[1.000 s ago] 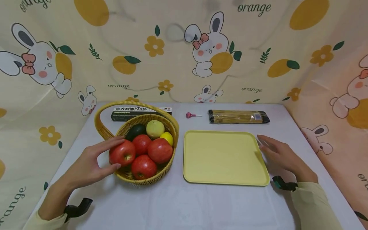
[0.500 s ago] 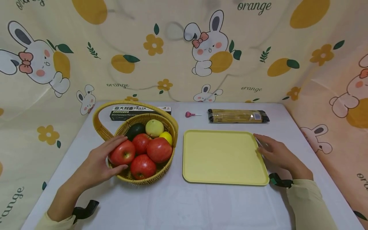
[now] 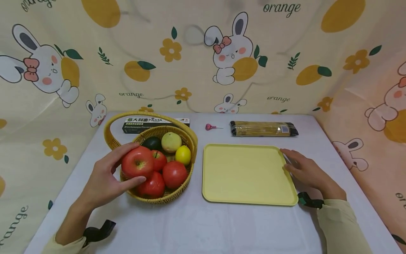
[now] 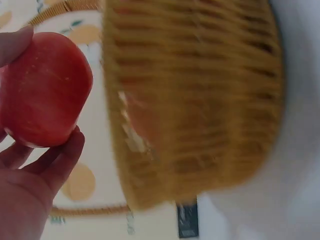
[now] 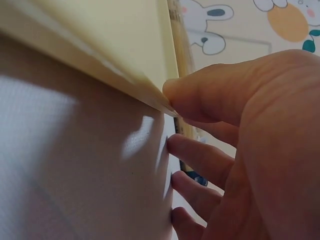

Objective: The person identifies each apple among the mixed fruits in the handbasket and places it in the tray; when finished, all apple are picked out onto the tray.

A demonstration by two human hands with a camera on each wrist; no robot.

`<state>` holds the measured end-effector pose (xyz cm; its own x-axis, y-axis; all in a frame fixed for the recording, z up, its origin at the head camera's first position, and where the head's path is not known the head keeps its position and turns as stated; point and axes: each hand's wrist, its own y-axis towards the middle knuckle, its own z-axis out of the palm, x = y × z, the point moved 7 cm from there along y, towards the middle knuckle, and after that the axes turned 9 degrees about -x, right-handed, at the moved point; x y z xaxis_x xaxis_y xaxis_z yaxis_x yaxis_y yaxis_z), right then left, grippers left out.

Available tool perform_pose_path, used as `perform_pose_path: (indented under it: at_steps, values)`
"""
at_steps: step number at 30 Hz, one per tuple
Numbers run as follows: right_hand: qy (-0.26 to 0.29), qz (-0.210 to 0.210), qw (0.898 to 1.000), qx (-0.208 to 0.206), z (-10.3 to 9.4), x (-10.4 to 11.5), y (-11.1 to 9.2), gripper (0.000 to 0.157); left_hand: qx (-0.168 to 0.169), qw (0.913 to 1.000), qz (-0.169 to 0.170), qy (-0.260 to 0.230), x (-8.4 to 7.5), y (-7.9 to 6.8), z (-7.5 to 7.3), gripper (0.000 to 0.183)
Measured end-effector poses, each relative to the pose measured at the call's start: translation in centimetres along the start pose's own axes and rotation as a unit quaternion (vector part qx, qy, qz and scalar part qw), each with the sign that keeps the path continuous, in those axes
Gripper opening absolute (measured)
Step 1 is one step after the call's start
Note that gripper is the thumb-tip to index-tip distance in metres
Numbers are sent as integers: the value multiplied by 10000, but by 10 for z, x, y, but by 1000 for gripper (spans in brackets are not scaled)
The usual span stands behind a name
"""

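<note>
My left hand grips a red apple between thumb and fingers, over the left side of the wicker basket. In the left wrist view the apple is clear of the blurred basket wall. Below and beside it in the basket lie several red fruits, a dark green avocado, a pale yellow-green fruit and a lemon. At the right edge of the yellow tray, my right hand pinches the rim, its thumb on top.
Behind the basket stands a black-and-white pasta box. A small pink-wrapped lollipop and a pack of dry noodles lie along the back of the table. The basket's tall handle arches on its left and back.
The left hand has lifted the apple from among the other fruits, which have shifted, leaving the lemon more exposed. My right hand has moved left onto the tray's rim.
</note>
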<state>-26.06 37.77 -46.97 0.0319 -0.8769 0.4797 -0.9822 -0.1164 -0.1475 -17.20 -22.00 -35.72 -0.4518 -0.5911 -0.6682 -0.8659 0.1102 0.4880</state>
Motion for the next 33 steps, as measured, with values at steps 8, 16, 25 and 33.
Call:
perform_pose_path:
  at_steps: [8,16,25,33]
  values:
    - [45,60,10000,45,1,-1,1,80,411,9941,161,-989,-38,16,34,88]
    - [-45,77,9999,50,1,-2,1,80,859,9822,442,-1610,-79,30,84,82]
    - [-30,66,10000,65,1,-4,1,81,1088,9689,328,-2200,-113,39,136,80]
    - [-74,-71,9999,-3,1,-2,0,79,1304,9578,184,-2555,-134,43,181,77]
